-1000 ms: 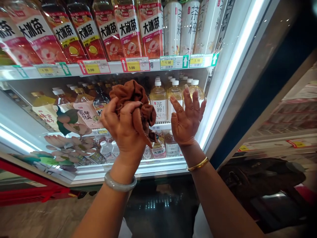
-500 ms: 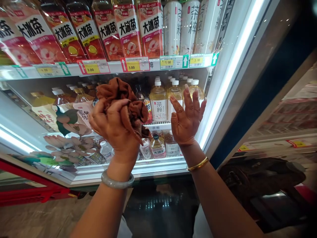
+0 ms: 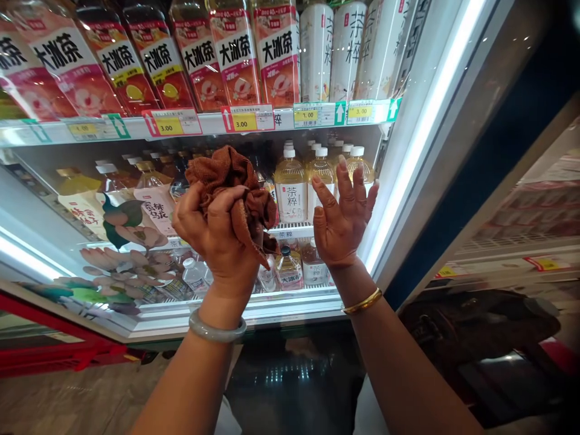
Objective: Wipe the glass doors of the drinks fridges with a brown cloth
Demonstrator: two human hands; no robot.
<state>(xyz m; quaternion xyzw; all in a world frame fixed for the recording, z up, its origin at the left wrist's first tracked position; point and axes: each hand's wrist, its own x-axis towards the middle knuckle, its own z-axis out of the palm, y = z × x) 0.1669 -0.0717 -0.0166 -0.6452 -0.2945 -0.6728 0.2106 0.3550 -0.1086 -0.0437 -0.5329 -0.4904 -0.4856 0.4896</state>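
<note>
Head view: left hand (image 3: 217, 238) clenched round bunched brown cloth (image 3: 233, 181) against cooler glass (image 3: 67, 199), right hand (image 3: 342, 220) spread flat, empty, beside it; wiping seemingly midway, glass unfinished.

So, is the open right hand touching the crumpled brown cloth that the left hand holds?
Apart. The head view shows the right hand open with fingers spread, and bottles on the shelf visible in the gap between it and the crumpled brown cloth gripped by the left hand.
</note>
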